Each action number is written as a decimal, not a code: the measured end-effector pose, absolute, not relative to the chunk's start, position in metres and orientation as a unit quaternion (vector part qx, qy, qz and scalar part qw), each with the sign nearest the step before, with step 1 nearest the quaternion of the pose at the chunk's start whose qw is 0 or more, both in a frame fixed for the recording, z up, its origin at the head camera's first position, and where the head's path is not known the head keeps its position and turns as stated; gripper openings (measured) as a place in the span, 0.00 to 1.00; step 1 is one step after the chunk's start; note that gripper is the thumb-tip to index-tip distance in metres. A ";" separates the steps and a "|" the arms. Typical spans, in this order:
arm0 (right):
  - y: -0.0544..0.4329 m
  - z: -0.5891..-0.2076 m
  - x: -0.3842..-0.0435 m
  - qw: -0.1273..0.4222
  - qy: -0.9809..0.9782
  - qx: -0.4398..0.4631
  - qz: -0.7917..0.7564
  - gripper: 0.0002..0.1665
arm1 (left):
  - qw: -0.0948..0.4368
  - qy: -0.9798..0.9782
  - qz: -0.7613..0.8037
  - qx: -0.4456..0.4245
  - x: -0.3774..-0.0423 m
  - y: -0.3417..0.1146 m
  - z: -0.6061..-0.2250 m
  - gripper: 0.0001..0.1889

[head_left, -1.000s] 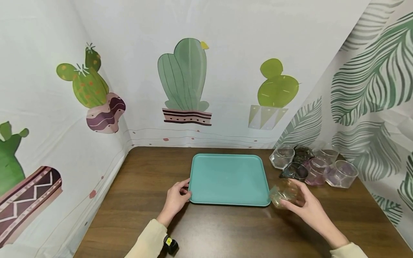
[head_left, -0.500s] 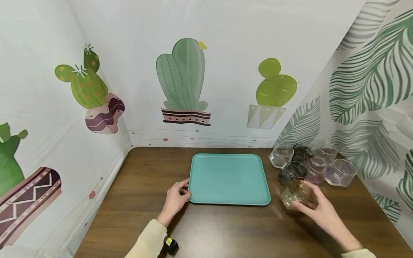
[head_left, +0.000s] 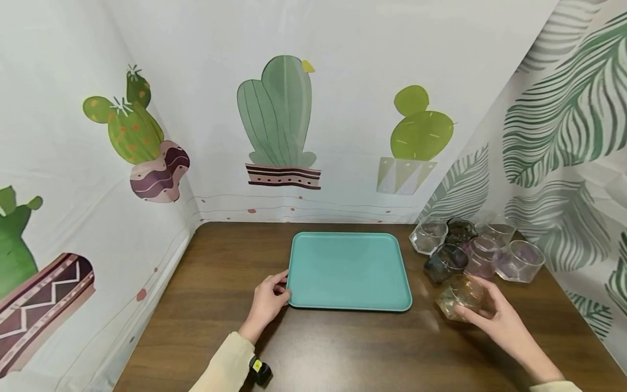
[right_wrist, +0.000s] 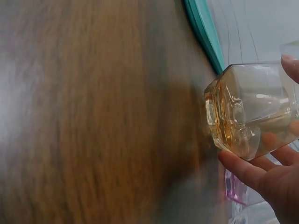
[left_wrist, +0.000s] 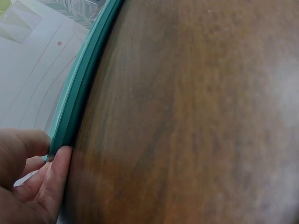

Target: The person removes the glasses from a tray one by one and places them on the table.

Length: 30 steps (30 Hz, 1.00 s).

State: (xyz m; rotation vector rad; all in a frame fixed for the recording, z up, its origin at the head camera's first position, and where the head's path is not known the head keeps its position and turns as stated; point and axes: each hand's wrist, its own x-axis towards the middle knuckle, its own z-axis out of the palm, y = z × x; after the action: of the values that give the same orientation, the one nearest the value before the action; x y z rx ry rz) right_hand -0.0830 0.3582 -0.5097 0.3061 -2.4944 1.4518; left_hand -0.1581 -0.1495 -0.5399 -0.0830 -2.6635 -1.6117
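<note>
Left of centre in the head view, my left hand (head_left: 268,300) pinches the left edge of a teal rectangular tray (head_left: 350,272) near its front corner. The left wrist view has thumb and fingers on the tray's rim (left_wrist: 77,98). My right hand (head_left: 492,313) holds a clear amber faceted drinking glass (head_left: 456,299) to the right of the tray, in front of the other glasses. In the right wrist view the fingers and thumb wrap the amber glass (right_wrist: 252,109), its thick base toward the wooden tabletop; whether it touches the wood I cannot tell.
Several glasses stand close together at the back right: clear (head_left: 428,237), dark (head_left: 447,264), pink (head_left: 481,258) and pale purple (head_left: 520,261). A cloth wall with cactus prints borders the brown wooden table (head_left: 338,348) behind and on the left; leaf-printed cloth hangs on the right.
My right hand has carried the amber glass from beside the tray's front right corner further right, away from the tray. The left hand stays at the tray's edge.
</note>
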 end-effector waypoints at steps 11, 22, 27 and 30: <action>0.361 -0.515 -0.080 0.135 -0.851 0.118 0.494 0.45 | 0.012 -0.855 -0.518 -0.026 -0.156 -0.150 -0.538 0.28; 0.365 -0.510 -0.079 0.136 -0.860 0.116 0.478 0.45 | 0.008 -0.857 -0.514 -0.032 -0.156 -0.149 -0.536 0.27; 0.369 -0.496 -0.079 0.178 -0.878 0.077 0.438 0.37 | -0.012 -0.853 -0.520 -0.045 -0.152 -0.152 -0.530 0.24; 0.365 -0.485 -0.082 0.212 -0.888 0.058 0.403 0.32 | -0.024 -0.852 -0.521 -0.047 -0.153 -0.157 -0.525 0.23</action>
State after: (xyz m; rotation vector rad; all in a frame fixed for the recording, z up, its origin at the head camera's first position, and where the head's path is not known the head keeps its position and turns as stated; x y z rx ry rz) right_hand -0.0822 0.3652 -0.4848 0.1617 -2.4683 1.1201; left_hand -0.1527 -0.1568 -0.5251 -0.1510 -2.7188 -1.6615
